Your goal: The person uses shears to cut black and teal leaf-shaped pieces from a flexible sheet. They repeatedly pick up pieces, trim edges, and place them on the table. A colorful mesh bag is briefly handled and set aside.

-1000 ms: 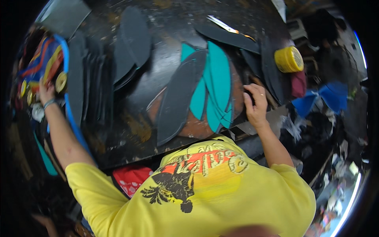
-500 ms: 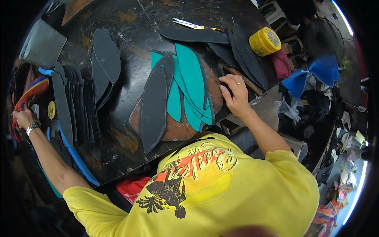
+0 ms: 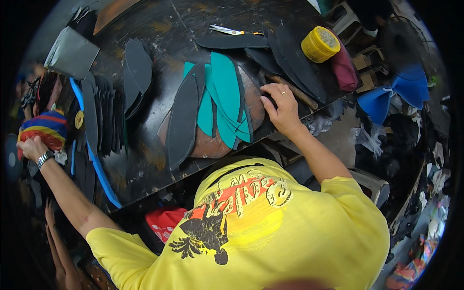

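At the far left, beyond the table's side, my left hand (image 3: 32,148) is closed on a crumpled striped bag (image 3: 47,126) in red, yellow and blue. My right hand (image 3: 284,109) rests by the right rim of a brown board (image 3: 212,152), fingers bent and thumb apart, with nothing visible between them. Beside it lies a tool's wooden handle (image 3: 296,92). Shoe-sole-shaped teal pieces (image 3: 226,79) with dark undersides overlap on the board. Dark grey sole pieces (image 3: 182,123) lie across their left side.
Stacked grey soles (image 3: 104,116) stand left, near a blue strip (image 3: 99,171); another pile (image 3: 137,72) lies behind. Scissors (image 3: 227,30), more dark soles (image 3: 295,63) and a yellow tub (image 3: 320,44) are at the back. Another person's bare arm (image 3: 60,251) shows lower left.
The striped bag has come up and looks rounder and fuller in my left hand. My right hand has shifted slightly left, its fingers more bent. The whole view has turned a little.
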`<state>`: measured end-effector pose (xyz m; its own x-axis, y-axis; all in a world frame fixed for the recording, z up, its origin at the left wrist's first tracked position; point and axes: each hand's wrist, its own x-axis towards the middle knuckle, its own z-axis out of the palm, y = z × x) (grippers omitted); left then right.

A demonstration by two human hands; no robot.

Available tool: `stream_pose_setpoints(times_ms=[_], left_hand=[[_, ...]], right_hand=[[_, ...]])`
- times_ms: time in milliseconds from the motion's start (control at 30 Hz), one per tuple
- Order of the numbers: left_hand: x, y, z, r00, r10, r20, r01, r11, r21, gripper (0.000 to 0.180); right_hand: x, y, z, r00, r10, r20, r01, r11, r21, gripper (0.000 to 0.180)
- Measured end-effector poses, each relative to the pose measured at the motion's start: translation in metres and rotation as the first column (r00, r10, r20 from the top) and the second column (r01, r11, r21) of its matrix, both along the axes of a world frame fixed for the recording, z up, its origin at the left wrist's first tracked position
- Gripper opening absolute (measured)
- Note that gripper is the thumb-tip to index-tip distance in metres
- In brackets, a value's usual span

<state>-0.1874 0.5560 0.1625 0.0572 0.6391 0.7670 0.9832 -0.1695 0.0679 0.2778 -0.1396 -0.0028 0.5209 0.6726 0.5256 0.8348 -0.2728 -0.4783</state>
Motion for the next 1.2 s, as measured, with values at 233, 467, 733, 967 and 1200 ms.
stream_pose_setpoints(times_ms=[233,467,733,967,1200], left_hand=[[-0.045,-0.066,0.063,0.97,0.03,-0.241,0.021,0.979,0.204,0.058],[-0.063,-0.228,0.09,0.662,-0.572,0.484,0.295,0.793,0.532,0.048],[0.022,-0.421,0.046,0.442,-0.754,0.487,0.447,0.655,0.609,0.052],[0.097,-0.498,0.009,-0.347,-0.248,0.905,0.61,0.673,0.418,0.064],[0.108,-0.53,-0.049,-0.299,-0.269,0.915,0.464,0.797,0.386,0.056]], right_hand=[[0.007,-0.009,0.022,0.997,-0.02,0.077,0.013,0.996,0.094,0.023],[0.063,-0.013,0.016,0.954,-0.281,0.104,0.29,0.953,-0.085,0.054],[0.109,-0.013,0.005,0.938,-0.343,-0.055,0.347,0.925,0.152,0.029],[0.046,-0.021,0.02,0.973,-0.174,0.154,0.186,0.981,-0.063,0.032],[-0.055,0.013,0.056,0.807,0.401,-0.433,-0.365,0.916,0.168,0.017]])
